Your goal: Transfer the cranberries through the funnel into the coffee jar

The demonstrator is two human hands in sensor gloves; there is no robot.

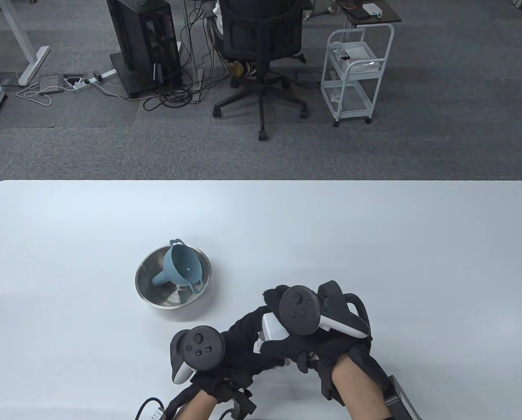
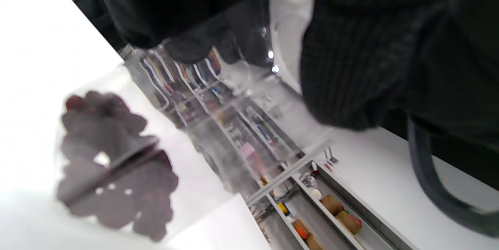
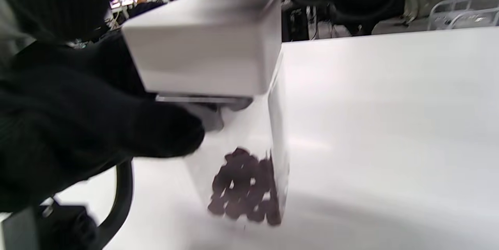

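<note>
Both my hands are closed on the clear coffee jar (image 3: 249, 156) near the front edge of the tabletop (image 1: 375, 245). My left hand (image 1: 239, 345) wraps its fingers around the jar's clear body, while my right hand (image 1: 326, 337) reaches over from above and grips the white lid (image 3: 202, 47), which sits on top of the jar. Inside, a small heap of dark cranberries (image 3: 245, 191) lies at the bottom; in the left wrist view they show as a blurred dark cluster (image 2: 113, 168) behind the clear wall. Further out to the left, well apart from my hands, a steel bowl (image 1: 149, 291) stands on the tabletop with the blue funnel (image 1: 180, 267) lying tilted inside it, spout pointing left.
</note>
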